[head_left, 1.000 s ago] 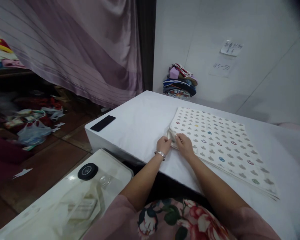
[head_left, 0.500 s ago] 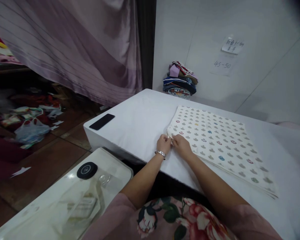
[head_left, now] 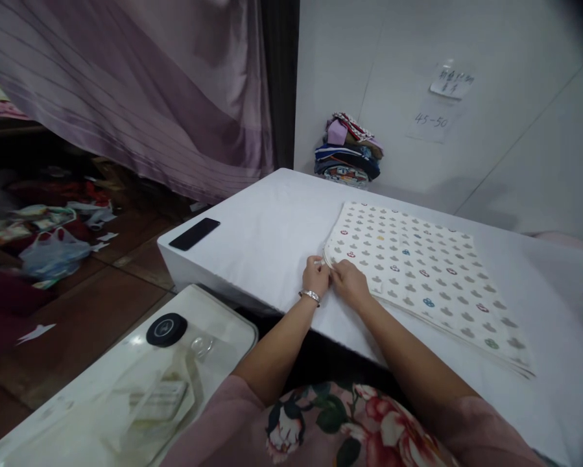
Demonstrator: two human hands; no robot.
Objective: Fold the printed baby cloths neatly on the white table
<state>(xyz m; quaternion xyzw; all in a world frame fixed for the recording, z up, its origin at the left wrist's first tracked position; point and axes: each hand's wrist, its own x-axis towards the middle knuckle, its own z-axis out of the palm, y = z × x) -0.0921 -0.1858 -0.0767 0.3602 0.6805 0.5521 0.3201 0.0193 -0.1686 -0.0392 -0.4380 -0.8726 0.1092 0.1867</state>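
Observation:
A folded white cloth printed with small grey shapes and a few coloured ones lies flat on the white table. My left hand, with a bracelet at the wrist, pinches the cloth's near left corner. Close beside it on the right, my right hand has its fingers closed on the same corner edge. The two hands almost touch, and the fingertips are partly hidden in the cloth's edge.
A black phone lies on the table's left end. Folded clothes are stacked by the wall behind the table. At the lower left, a white surface holds a round black object and clear plastic. A curtain hangs at left.
The whole view has shifted slightly. Both hands remain at the cloth's corner, with the left fingers slightly rearranged on it.

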